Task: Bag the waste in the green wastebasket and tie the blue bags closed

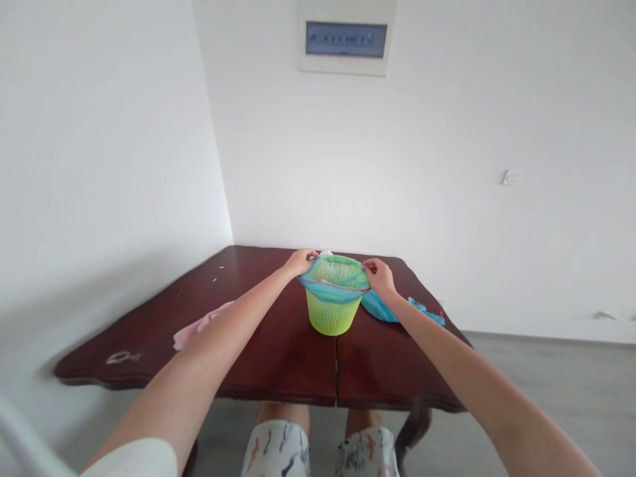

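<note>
- pretty big dark-red table [283, 364] here;
- lime mesh basket [332, 320] sits on it, roughly mid-table;
- thin blue bag [332, 292] is draped over the rim;
- left hand [301, 261] pinches one side of it, right hand [379, 275] pinches the other

Place: a home, by the look from where I stand | walls [422, 132]: plain white, breaker panel [346, 38], wall switch [512, 177] | surface [283, 361]: dark glossy wood, shaped edge, curved leg [415, 427] | floor [536, 364]: pale grey | clothing: patterned shorts [278, 450]
</note>
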Demonstrator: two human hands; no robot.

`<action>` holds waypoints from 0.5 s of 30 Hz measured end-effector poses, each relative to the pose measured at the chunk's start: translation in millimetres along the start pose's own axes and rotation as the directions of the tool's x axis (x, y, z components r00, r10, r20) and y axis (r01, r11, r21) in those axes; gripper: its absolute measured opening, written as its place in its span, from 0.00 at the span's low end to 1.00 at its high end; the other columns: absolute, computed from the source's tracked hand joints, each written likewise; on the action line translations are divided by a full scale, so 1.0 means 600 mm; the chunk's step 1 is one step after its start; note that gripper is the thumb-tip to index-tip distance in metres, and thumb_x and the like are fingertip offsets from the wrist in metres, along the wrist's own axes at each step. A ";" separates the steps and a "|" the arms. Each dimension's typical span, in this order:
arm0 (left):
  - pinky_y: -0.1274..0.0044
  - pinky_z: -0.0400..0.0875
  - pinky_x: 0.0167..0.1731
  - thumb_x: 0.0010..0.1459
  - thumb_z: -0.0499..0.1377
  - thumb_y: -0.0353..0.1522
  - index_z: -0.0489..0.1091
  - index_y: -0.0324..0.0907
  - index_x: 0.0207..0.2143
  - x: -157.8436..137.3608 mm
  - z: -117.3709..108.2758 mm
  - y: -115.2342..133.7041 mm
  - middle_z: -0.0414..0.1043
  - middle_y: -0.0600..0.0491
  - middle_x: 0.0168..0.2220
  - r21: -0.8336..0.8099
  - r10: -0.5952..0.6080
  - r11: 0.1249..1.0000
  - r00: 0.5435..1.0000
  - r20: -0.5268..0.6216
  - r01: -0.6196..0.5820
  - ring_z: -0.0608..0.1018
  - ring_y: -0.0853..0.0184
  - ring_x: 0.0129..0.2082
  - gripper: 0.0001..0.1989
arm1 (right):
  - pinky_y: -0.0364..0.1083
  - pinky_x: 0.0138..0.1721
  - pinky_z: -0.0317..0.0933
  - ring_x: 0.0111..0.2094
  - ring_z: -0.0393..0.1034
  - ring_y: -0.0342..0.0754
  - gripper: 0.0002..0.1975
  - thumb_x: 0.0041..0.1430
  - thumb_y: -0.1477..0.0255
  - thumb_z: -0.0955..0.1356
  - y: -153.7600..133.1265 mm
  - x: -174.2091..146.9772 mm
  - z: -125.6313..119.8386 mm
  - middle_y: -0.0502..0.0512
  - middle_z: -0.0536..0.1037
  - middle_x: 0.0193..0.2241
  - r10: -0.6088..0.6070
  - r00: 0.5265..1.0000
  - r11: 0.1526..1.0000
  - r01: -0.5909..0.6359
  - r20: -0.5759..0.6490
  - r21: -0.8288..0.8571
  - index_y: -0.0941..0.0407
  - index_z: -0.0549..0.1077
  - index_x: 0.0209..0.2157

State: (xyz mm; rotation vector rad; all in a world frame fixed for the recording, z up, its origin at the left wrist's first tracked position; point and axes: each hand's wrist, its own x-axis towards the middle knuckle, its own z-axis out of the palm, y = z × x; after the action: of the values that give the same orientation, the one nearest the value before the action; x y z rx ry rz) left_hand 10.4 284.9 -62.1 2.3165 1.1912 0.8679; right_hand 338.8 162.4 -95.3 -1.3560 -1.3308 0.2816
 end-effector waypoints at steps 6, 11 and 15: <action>0.64 0.81 0.65 0.71 0.77 0.40 0.86 0.44 0.52 -0.018 -0.009 0.020 0.87 0.44 0.58 0.122 0.059 0.991 0.998 -0.026 -0.055 0.87 0.53 0.59 0.14 | 0.53 0.50 0.77 0.40 0.79 0.52 0.10 0.60 0.73 0.80 0.008 0.011 -0.002 0.52 0.83 0.37 0.053 0.998 0.985 -0.057 -0.026 -0.164 0.55 0.81 0.41; 0.57 0.83 0.62 0.77 0.72 0.42 0.83 0.41 0.56 -0.029 -0.009 0.030 0.86 0.44 0.58 0.267 -0.072 0.958 0.989 -0.130 0.105 0.87 0.54 0.56 0.16 | 0.53 0.54 0.75 0.44 0.80 0.54 0.05 0.66 0.75 0.74 0.004 -0.001 -0.001 0.56 0.86 0.42 -0.020 1.000 0.976 0.020 0.002 -0.215 0.54 0.85 0.43; 0.56 0.84 0.62 0.81 0.68 0.45 0.83 0.42 0.57 -0.037 -0.010 0.050 0.85 0.45 0.57 0.366 -0.094 0.921 0.988 -0.125 0.134 0.87 0.55 0.57 0.16 | 0.53 0.59 0.74 0.49 0.81 0.56 0.10 0.67 0.74 0.71 -0.008 -0.012 -0.010 0.61 0.87 0.47 -0.085 0.996 0.969 0.090 0.031 -0.230 0.53 0.88 0.42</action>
State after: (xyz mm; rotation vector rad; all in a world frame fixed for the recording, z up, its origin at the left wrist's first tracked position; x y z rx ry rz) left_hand 14.0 250.3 -47.9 2.4833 1.6451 0.7843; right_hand 338.8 152.0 -93.0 -1.4849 -1.4718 0.0816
